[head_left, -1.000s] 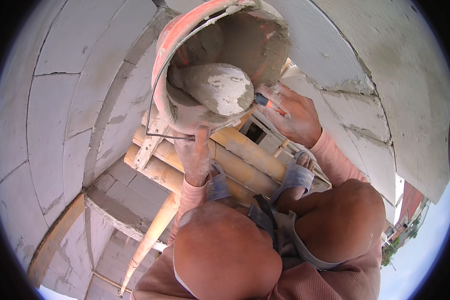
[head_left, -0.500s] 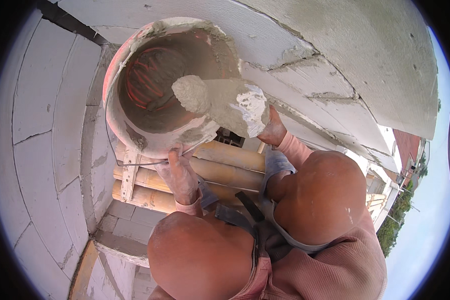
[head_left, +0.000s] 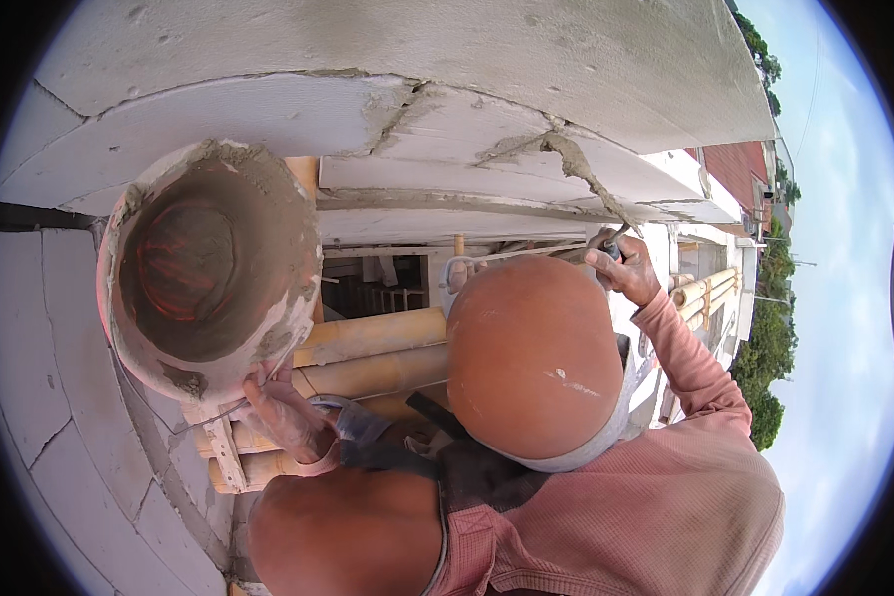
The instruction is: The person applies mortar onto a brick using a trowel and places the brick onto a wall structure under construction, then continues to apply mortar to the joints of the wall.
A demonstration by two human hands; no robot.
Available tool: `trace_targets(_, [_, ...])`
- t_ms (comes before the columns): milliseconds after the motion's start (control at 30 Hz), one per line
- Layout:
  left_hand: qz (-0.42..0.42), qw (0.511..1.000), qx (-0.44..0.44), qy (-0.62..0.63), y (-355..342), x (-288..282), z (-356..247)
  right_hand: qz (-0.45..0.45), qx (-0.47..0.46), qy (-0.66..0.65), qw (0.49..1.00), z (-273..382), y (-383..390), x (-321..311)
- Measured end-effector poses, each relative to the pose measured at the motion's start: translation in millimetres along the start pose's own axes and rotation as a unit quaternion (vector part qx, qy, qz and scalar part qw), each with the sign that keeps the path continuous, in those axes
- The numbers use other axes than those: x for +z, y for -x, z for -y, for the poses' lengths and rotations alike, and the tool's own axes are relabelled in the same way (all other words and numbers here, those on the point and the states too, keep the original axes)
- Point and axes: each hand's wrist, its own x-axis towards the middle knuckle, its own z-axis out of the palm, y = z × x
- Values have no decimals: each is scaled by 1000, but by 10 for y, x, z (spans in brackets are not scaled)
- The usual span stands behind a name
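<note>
My left hand [head_left: 283,407] grips the lower side of a red bucket [head_left: 111,298] by its wire handle, its fingers partly hidden. The bucket is smeared with grey mortar inside, and its mouth faces me. My right hand [head_left: 623,265] is closed round the dark handle of a trowel [head_left: 601,189], held out to the right beside a joint in the white block wall [head_left: 457,139]. The trowel's blade is seen nearly edge-on with grey mortar along it; whether it touches the wall I cannot tell.
Bamboo poles [head_left: 368,334] form a platform under my feet, with an opening [head_left: 372,280] beyond. A block wall [head_left: 45,397] stands at the left. More bamboo [head_left: 705,295] lies outside at the right, with a red roof [head_left: 725,174], trees and sky.
My view has turned rightward. The trowel, earlier inside and then at the bucket's rim, has moved out to the wall at the right. My left hand still holds the bucket.
</note>
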Motion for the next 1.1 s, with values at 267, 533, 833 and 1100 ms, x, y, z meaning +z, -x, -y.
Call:
trace_targets(267, [15,998,-20,-62,-30,-210,213,-27,-11,175,984,6,-152,-1015])
trace_targets(533, [-19,996,-83,-10,-96,-411,191,-139,-99,394,903,73,52,-1309])
trace_targets(833, [87,996,-3,-35,-51,-539,296,-56,-75,345,934,58,-315,-839])
trace_targets(1100, [17,999,-44,-28,52,-151,116,-121,-91,329,932,426,-87,-1103])
